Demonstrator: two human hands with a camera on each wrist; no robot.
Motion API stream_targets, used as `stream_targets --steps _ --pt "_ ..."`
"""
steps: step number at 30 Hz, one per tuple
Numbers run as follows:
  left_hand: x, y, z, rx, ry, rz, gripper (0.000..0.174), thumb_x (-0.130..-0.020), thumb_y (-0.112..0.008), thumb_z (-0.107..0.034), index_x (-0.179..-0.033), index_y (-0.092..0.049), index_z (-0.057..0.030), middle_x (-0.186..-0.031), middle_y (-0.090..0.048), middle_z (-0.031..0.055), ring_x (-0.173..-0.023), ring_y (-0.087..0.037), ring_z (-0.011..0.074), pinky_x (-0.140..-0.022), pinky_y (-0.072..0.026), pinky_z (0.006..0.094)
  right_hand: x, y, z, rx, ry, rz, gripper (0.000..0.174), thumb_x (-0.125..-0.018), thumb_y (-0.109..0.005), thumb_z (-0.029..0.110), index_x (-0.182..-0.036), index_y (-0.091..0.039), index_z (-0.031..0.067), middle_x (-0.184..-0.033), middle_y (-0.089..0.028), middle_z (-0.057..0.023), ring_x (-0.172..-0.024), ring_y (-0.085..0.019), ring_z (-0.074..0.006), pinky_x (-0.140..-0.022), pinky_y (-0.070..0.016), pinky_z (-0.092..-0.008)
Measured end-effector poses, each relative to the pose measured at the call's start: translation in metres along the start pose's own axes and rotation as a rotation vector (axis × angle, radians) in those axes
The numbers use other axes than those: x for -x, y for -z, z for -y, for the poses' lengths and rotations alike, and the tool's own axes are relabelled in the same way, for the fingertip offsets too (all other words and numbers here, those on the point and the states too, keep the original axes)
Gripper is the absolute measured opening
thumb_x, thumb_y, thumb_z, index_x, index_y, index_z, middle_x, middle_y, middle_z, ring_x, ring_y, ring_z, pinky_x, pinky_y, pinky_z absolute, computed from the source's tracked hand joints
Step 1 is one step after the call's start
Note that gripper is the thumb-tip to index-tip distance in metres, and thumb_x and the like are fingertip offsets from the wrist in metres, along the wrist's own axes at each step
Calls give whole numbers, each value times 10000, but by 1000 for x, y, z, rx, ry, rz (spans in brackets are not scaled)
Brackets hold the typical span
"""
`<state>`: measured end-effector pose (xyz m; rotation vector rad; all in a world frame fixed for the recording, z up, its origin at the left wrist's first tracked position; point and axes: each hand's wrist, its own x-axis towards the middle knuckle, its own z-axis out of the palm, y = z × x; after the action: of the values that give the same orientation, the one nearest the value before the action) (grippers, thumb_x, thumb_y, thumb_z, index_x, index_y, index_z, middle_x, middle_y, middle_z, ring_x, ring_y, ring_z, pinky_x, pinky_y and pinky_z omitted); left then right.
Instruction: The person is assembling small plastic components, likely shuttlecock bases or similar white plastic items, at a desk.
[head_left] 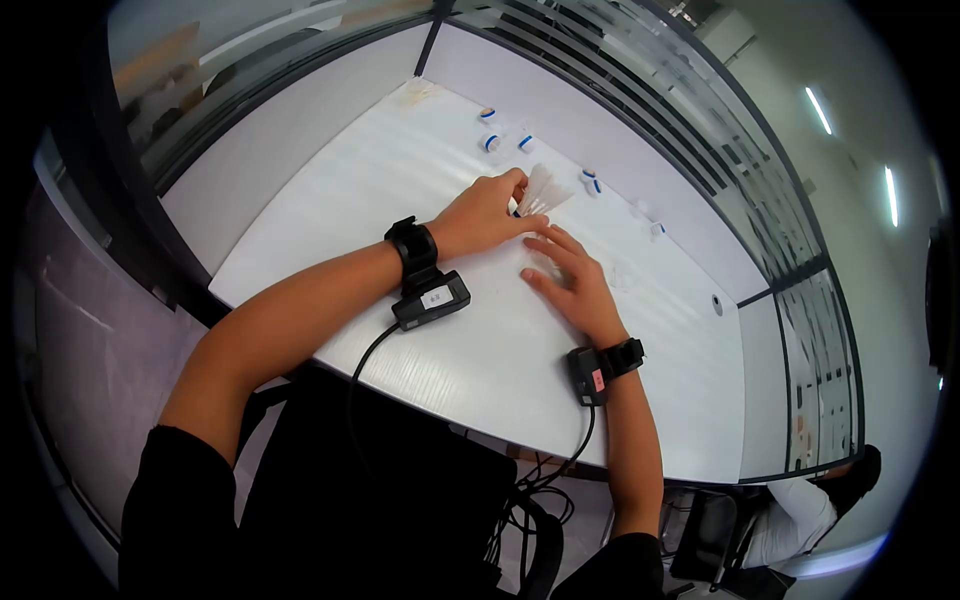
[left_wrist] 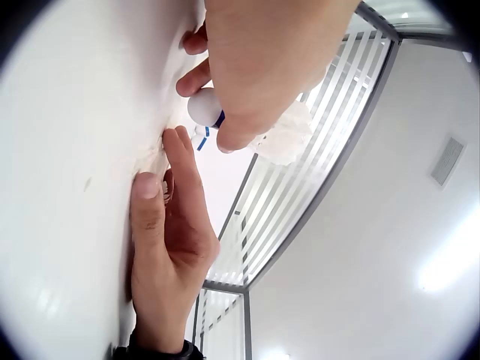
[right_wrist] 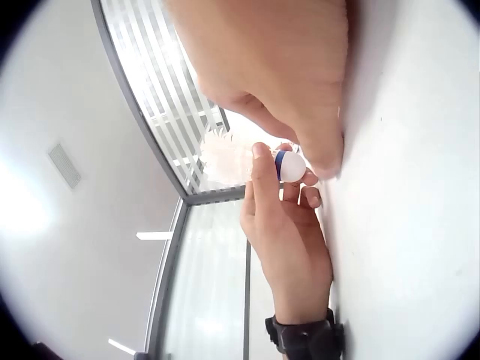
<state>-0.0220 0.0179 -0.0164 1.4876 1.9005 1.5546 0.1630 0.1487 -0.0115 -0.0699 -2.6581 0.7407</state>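
My left hand (head_left: 482,215) holds a white shuttlecock (head_left: 543,190) low over the white table. Its feathered skirt points up and away, and the rounded white base with a blue band faces down, as the right wrist view shows. The thumb lies along the skirt just above the band, with fingers on the other side. My right hand (head_left: 580,284) rests by the tabletop just to the right, fingers bent loosely and thumb apart. Something pale and see-through (head_left: 546,264) lies between its thumb and fingers; I cannot tell what it is. The right fingertips are close to the shuttlecock's base.
Several more shuttlecocks with blue bands, among them one at the far left (head_left: 487,115) and one at the right (head_left: 657,230), lie along the back of the table (head_left: 420,360). Low partition walls (head_left: 620,150) border it. A seated person (head_left: 800,515) is at the lower right.
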Motion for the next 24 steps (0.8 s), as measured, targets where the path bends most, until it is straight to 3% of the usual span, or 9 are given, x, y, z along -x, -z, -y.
stream_targets --steps 3,4,10,13,16,24 --pt "0 0 1 -4 -1 -4 566 -880 -765 -363 -1196 -582 70 -1089 -716 218 -984 -706 316 -877 -540 368 2 2 -3 -81 -83 -57 296 -894 -762 154 -1178 -741 74 -1341 -660 -144 -1228 -636 -325 -1007 -516 -396" --pt "1 0 0 -4 -6 -10 564 -879 -765 -364 -1191 -583 69 -1086 -716 217 -981 -706 316 -876 -539 368 1 1 -2 -63 -54 -121 224 -889 -748 98 -1110 -759 60 -1219 -716 -134 -1110 -691 -293 -938 -538 -371" --pt "0 -1 1 -9 10 11 532 -892 -758 -375 -1176 -594 43 -1066 -717 190 -938 -704 312 -843 -538 369 2 2 -9 3 -42 -236 167 -881 -725 39 -1042 -764 50 -1021 -747 -119 -930 -700 -281 -844 -543 -348" --pt "0 -2 3 22 8 14 510 -900 -754 -384 -1160 -600 26 -1057 -718 172 -908 -706 301 -822 -536 373 2 1 -11 124 1 -374 161 -885 -723 33 -1039 -764 53 -987 -747 -115 -875 -694 -269 -805 -539 -343" --pt "-1 -2 6 -2 -22 56 490 -907 -748 -380 -1146 -603 22 -1048 -718 165 -873 -704 285 -799 -534 375 2 -3 -16 37 -68 -479 160 -886 -730 42 -1042 -764 63 -977 -748 -110 -890 -693 -258 -801 -537 -349" --pt "-3 -8 18 -5 -102 33 393 -873 -776 -236 -1151 -616 -9 -943 -711 152 -776 -638 254 -722 -497 368 5 0 -18 135 -54 -478 129 -859 -748 48 -988 -756 57 -956 -746 -89 -912 -678 -260 -817 -529 -362"
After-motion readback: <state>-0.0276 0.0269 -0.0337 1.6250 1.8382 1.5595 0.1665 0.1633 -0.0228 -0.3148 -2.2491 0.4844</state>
